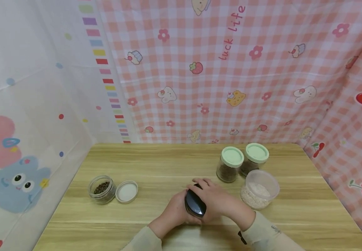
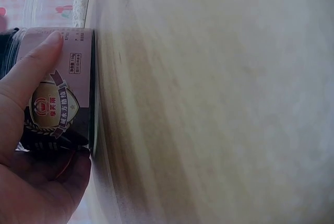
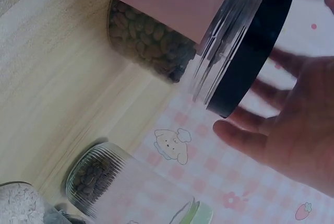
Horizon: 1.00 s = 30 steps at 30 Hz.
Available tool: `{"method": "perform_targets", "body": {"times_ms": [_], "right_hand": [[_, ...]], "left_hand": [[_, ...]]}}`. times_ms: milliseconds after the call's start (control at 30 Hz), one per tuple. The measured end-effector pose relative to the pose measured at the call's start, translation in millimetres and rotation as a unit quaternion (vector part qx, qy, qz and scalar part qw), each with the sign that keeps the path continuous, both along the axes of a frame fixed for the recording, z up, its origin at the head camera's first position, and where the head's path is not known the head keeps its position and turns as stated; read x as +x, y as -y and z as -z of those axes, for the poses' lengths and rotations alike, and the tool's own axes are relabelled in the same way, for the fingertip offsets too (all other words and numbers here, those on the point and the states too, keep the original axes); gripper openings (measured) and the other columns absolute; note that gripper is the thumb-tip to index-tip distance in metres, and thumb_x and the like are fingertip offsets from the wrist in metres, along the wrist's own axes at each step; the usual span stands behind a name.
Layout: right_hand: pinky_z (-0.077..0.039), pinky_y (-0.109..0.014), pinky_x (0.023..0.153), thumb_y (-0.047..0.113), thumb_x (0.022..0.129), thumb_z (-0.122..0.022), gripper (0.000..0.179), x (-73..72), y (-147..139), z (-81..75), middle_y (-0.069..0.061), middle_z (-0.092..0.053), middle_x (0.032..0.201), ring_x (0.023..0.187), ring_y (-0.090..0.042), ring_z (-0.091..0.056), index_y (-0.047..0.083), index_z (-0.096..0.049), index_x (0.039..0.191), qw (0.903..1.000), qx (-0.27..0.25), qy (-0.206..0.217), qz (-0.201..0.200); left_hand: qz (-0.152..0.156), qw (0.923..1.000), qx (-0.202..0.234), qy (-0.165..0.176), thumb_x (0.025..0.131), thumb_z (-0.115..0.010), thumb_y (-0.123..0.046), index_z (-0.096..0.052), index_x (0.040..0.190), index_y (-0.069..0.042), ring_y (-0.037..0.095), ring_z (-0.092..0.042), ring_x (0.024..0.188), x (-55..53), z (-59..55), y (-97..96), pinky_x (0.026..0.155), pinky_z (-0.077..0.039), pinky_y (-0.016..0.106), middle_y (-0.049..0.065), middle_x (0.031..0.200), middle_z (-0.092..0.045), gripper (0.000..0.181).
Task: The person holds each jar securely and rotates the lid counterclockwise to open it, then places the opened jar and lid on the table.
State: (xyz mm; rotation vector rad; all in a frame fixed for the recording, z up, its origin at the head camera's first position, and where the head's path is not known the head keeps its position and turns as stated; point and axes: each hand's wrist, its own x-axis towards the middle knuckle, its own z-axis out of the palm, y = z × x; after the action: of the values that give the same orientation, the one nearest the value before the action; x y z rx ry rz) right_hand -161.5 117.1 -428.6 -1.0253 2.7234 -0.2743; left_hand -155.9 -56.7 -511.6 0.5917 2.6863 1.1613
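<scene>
A clear jar (image 2: 75, 85) with a pink label and a black lid (image 1: 195, 203) stands between both hands near the front of the table. My left hand (image 1: 175, 209) grips its side, the thumb lying across the label in the left wrist view. On the lid's rim, my right hand (image 1: 215, 198) has its fingers curled, as its fingers (image 3: 245, 135) show in the right wrist view. The lid sits on the jar's mouth. Brownish nut-like pieces (image 3: 151, 38) show through the lower wall of the jar.
To the left stands an uncovered glass jar (image 1: 96, 198) of dark pellets, beside a white lid (image 1: 126, 192). At the right are two glass jars with pale green lids (image 1: 232, 157) and a clear plastic tub (image 1: 270, 184) of whitish flakes. Patterned cloth (image 1: 181, 76) hangs behind the table.
</scene>
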Motion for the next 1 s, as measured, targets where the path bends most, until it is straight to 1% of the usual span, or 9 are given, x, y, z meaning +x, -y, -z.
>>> {"method": "perform_targets", "body": {"times_ms": [167,267,367,533,633,700,767,900,1000], "right_hand": [[-0.044,-0.048,0.097,0.063,0.067,-0.074,0.104,2.6,7,0.8,-0.022,-0.037,0.139,0.126,-0.039,-0.038,0.004,-0.035,0.143,0.9961,0.008,-0.001,0.088],[-0.047,-0.044,0.093,0.064,0.067,-0.074,0.102,3.3,10,0.7,-0.022,-0.042,0.131,0.119,-0.037,-0.042,0.0,-0.041,0.139,0.9942,0.024,-0.02,0.103],[-0.047,-0.043,0.092,0.057,0.066,-0.078,0.095,2.9,9,-0.2,-0.017,-0.045,0.128,0.117,-0.033,-0.042,0.003,-0.045,0.136,0.9966,0.02,-0.025,0.076],[-0.045,-0.046,0.096,0.048,0.063,-0.082,0.092,1.5,4,0.1,-0.01,-0.043,0.137,0.125,-0.03,-0.039,0.012,-0.044,0.139,0.9997,0.001,-0.026,-0.003],[-0.041,-0.048,0.101,0.046,0.065,-0.082,0.093,1.3,3,0.3,-0.008,-0.038,0.143,0.131,-0.031,-0.034,0.018,-0.039,0.142,0.9998,0.004,-0.014,-0.017],[-0.038,-0.05,0.103,0.047,0.065,-0.082,0.096,1.8,3,0.1,-0.011,-0.034,0.146,0.133,-0.034,-0.032,0.016,-0.036,0.144,1.0,0.0,-0.002,0.001],[-0.038,-0.051,0.103,0.053,0.065,-0.081,0.101,2.4,5,0.7,-0.016,-0.033,0.146,0.132,-0.038,-0.032,0.012,-0.035,0.145,0.9993,-0.003,0.003,0.036],[-0.044,-0.047,0.097,0.065,0.065,-0.074,0.106,4.1,11,1.9,-0.023,-0.039,0.134,0.121,-0.039,-0.04,-0.001,-0.038,0.14,0.9939,0.019,-0.006,0.108],[-0.049,-0.043,0.089,0.065,0.064,-0.074,0.103,4.5,13,1.4,-0.021,-0.045,0.124,0.111,-0.036,-0.045,-0.003,-0.044,0.135,0.9916,0.036,-0.018,0.123]], "left_hand": [[-0.01,0.9995,0.02,0.023,0.053,-0.091,-0.041,-0.048,0.134,-0.011,0.021,-0.057,0.114,-1.2,-0.3,1.6,0.096,-0.048,0.039,0.003,0.126,-0.06,0.097],[-0.011,0.9991,0.025,0.033,0.052,-0.092,-0.04,-0.049,0.132,-0.011,0.021,-0.058,0.112,-1.2,0.0,1.4,0.094,-0.048,0.038,0.003,0.123,-0.061,0.095],[-0.007,0.9996,0.014,0.025,0.053,-0.091,-0.041,-0.048,0.134,-0.011,0.021,-0.058,0.113,-1.3,0.1,0.4,0.095,-0.048,0.038,0.003,0.125,-0.06,0.096],[0.006,0.9999,-0.01,-0.011,0.055,-0.089,-0.046,-0.043,0.138,-0.009,0.02,-0.056,0.116,-0.5,1.0,-0.7,0.098,-0.047,0.036,0.004,0.13,-0.056,0.101],[0.007,0.9998,-0.009,-0.017,0.054,-0.089,-0.046,-0.041,0.139,-0.008,0.021,-0.056,0.116,0.3,0.8,-0.2,0.098,-0.047,0.036,0.006,0.131,-0.055,0.105],[0.001,0.9999,-0.006,-0.011,0.053,-0.09,-0.043,-0.043,0.137,-0.007,0.023,-0.056,0.116,0.1,-0.1,0.2,0.098,-0.047,0.037,0.007,0.13,-0.057,0.103],[-0.005,1.0,0.005,0.002,0.052,-0.091,-0.041,-0.046,0.136,-0.008,0.022,-0.057,0.115,-0.4,-0.6,0.5,0.097,-0.047,0.038,0.006,0.128,-0.058,0.101],[-0.014,0.9995,0.024,0.013,0.049,-0.093,-0.038,-0.051,0.131,-0.01,0.02,-0.058,0.111,-0.4,-0.6,0.7,0.095,-0.048,0.037,0.003,0.122,-0.062,0.096],[-0.013,0.9993,0.031,0.013,0.049,-0.094,-0.037,-0.052,0.129,-0.011,0.019,-0.059,0.109,0.6,0.1,0.2,0.094,-0.048,0.036,0.002,0.119,-0.063,0.094]]}}
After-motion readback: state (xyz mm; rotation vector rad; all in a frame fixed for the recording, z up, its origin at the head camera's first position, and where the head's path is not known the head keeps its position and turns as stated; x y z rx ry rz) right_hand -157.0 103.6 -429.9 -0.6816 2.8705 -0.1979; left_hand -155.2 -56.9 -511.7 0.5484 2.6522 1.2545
